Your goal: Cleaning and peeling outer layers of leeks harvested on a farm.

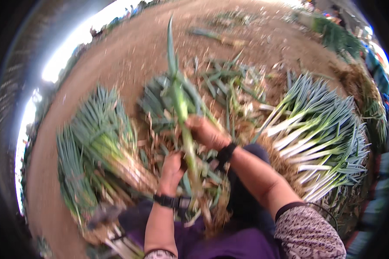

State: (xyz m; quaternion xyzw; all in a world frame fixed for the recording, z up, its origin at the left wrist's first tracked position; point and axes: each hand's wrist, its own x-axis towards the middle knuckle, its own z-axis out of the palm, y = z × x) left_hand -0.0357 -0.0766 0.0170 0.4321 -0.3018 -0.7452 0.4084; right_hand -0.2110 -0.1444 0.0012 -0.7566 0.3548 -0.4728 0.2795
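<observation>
A long green onion [183,112] stands nearly upright in front of me. Its green leaf points away from me and its brown, shaggy roots hang down near my lap. My right hand [206,133], with a black band on the wrist, is closed round the middle of the stalk. Lower down, my left hand [172,170], wearing a dark watch, is close against the stalk's left side. Its fingers are curled, and what they pinch is hidden. Behind the stalk lies a heap of green leaves [157,103], partly covered by it.
At the right, a large pile of green onions [307,134] lies with white stalks and roots toward me. More onion bundles [101,129] lie at the left. Stripped leaves [233,82] litter the brown dirt ground [129,47]. One loose onion [216,38] lies farther off.
</observation>
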